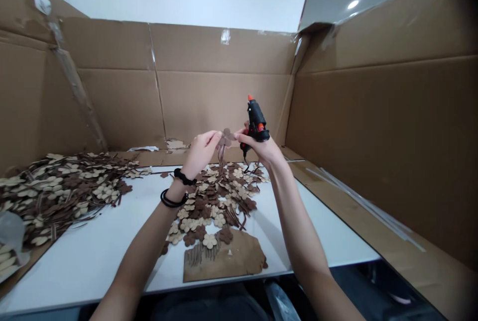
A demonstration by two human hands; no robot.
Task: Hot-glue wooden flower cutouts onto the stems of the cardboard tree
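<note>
In the head view, the left hand and the right hand are raised over the middle of the white tabletop, facing each other across a brown felt-like flower. The left fingers pinch the flower's left edge, and striped ribbon strands hang just below it. The right thumb and forefinger meet at the flower's right edge; whether they grip it or only touch it, I cannot tell. The same right hand holds a black glue gun, its orange nozzle pointing up and its cord hanging beneath. Two black bands circle the left wrist. Below the hands lies a heap of cream and brown flowers, mixed with strands. Its near end reaches a flat cardboard piece at the tabletop's front edge, marked with dark streaks of what may be glue. A larger pile of flowers and strands spreads along the left side, with a clear plastic bag just in front of it. Thin translucent sticks lie on cardboard at right, and tall cardboard walls enclose the back and sides.
</note>
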